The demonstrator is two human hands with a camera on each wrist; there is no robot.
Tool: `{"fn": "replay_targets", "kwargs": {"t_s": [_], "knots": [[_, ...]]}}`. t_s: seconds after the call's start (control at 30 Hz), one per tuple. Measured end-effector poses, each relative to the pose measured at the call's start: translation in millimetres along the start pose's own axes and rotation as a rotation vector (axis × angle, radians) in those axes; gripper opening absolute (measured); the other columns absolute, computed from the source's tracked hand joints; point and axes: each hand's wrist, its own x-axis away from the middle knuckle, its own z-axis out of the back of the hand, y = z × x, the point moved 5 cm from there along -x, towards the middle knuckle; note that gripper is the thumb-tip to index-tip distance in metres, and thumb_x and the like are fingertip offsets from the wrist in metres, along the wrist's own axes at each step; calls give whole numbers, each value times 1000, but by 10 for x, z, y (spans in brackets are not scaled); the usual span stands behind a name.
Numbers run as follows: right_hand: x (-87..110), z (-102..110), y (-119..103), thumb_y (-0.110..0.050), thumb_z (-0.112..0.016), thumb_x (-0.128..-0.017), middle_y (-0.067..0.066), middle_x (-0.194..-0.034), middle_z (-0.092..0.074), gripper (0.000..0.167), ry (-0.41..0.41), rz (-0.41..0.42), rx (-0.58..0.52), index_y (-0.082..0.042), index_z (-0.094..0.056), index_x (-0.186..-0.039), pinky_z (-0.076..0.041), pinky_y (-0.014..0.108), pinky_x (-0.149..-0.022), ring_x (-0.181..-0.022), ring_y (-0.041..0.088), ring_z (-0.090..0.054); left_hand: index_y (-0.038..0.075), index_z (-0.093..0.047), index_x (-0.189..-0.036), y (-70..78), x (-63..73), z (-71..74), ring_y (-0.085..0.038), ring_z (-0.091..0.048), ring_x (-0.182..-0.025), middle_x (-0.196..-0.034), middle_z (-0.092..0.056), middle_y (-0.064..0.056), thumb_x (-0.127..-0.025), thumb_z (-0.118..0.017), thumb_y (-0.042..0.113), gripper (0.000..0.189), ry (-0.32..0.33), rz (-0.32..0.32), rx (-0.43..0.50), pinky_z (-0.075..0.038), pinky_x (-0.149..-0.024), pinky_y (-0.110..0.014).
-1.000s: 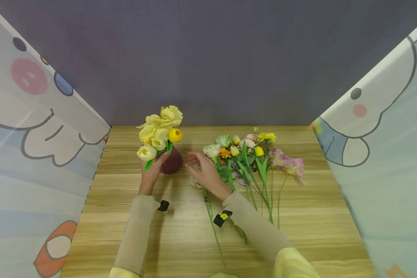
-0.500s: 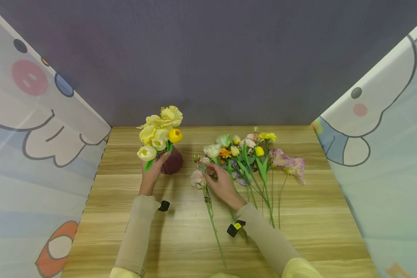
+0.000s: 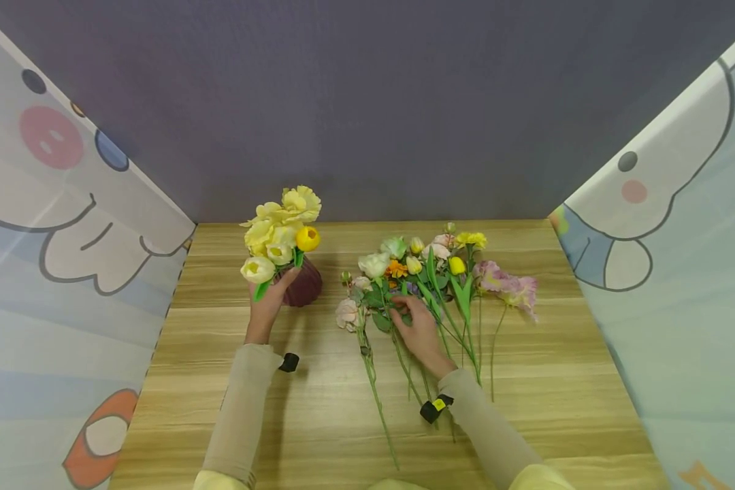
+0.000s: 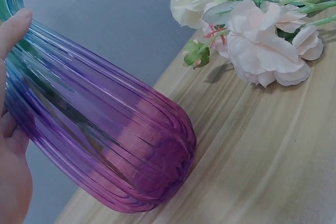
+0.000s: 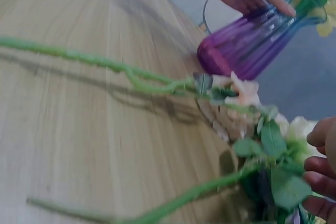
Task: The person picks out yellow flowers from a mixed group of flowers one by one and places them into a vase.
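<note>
My left hand (image 3: 266,309) grips the neck of a ribbed glass vase (image 4: 121,124), blue at the top and purple-pink at the base. Yellow and cream flowers (image 3: 282,228) stand in the vase, among them tulips. My right hand (image 3: 421,333) is over the loose flowers, its fingertips right at green leaves and stems. In the right wrist view its fingers (image 5: 323,179) are bent loosely beside the leaves (image 5: 289,187), with no stem visible between them. A pale pink rose (image 3: 348,314) on a long stem lies to the left of this hand.
Several loose flowers lie right of the vase: a white bloom (image 3: 373,265), an orange one (image 3: 396,269), a yellow tulip (image 3: 456,266) and purple ruffled flowers (image 3: 505,289). Their stems spread towards the front of the wooden table (image 3: 318,422). A grey wall (image 3: 367,122) stands behind.
My right hand has moved from beside the vase, past the pale pink rose, rightwards to the leaves of the other flowers. My left hand keeps its grip on the vase.
</note>
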Motion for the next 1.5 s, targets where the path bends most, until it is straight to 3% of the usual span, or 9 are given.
{"fn": "replay_targets", "kwargs": {"t_s": [0.1,0.3,0.43,0.7,1.0,1.07,1.27,1.33,1.5], "knots": [[31,67,78,0,-73,-94,13,-99,-68,21,41,19,2,2,-69,-115,-54,37,-68,-81,24,-62,15,-53,-144,15,1,-2,-17,-52,-133,-142,-58,-3,-87,-82,4,65,-4,-14,-1,-41,-113,-32],[88,200,224,3,-70,-95,14,-95,-68,17,96,0,14,3,-69,-112,-51,32,-64,-76,22,-61,17,-52,-145,-7,10,10,-14,-51,-134,-143,-57,0,-86,-83,4,68,5,28,-28,-41,-113,-31],[122,268,294,4,-69,-95,13,-94,-66,15,121,-16,32,1,-70,-110,-51,30,-61,-75,21,-60,16,-53,-145,0,13,6,-16,-51,-134,-143,-58,-1,-87,-82,5,67,2,11,-19,-40,-114,-33],[189,376,410,8,-68,-94,18,-104,-58,17,191,-34,47,2,-70,-110,-44,26,-61,-75,17,-52,17,-52,-145,0,16,4,-15,-51,-134,-143,-58,-1,-86,-83,7,67,3,-6,-14,-40,-115,-33],[250,543,603,13,-63,-95,26,-105,-53,19,293,-32,-65,12,-64,-114,-37,17,-61,-72,13,-46,18,-51,-148,-3,0,-2,-17,-50,-136,-146,-56,-3,-87,-83,5,70,-15,-18,-5,-40,-115,-33],[254,589,656,12,-63,-96,24,-101,-55,19,310,-61,-33,11,-64,-115,-36,16,-63,-74,14,-46,18,-52,-146,-7,1,1,-17,-51,-135,-144,-57,-3,-87,-82,7,67,-14,-24,-1,-41,-114,-32],[271,751,772,5,-65,-97,25,-105,-61,22,281,-215,137,9,-64,-118,-43,27,-66,-77,28,-56,13,-53,-145,214,79,-47,-16,-52,-133,-143,-58,-5,-89,-80,5,63,-5,17,-18,-41,-114,-33],[287,784,821,3,-67,-97,26,-109,-61,24,268,-273,160,8,-63,-120,-45,32,-67,-79,31,-57,12,-53,-145,251,89,-55,-15,-53,-132,-142,-59,-5,-89,-80,4,62,-11,19,-17,-41,-113,-32],[321,829,910,0,-67,-97,27,-113,-57,29,244,-370,166,9,-60,-124,-43,32,-67,-80,29,-54,12,-53,-145,249,92,-54,-15,-53,-131,-142,-59,-5,-89,-79,4,62,-22,16,-19,-42,-112,-31]]}}
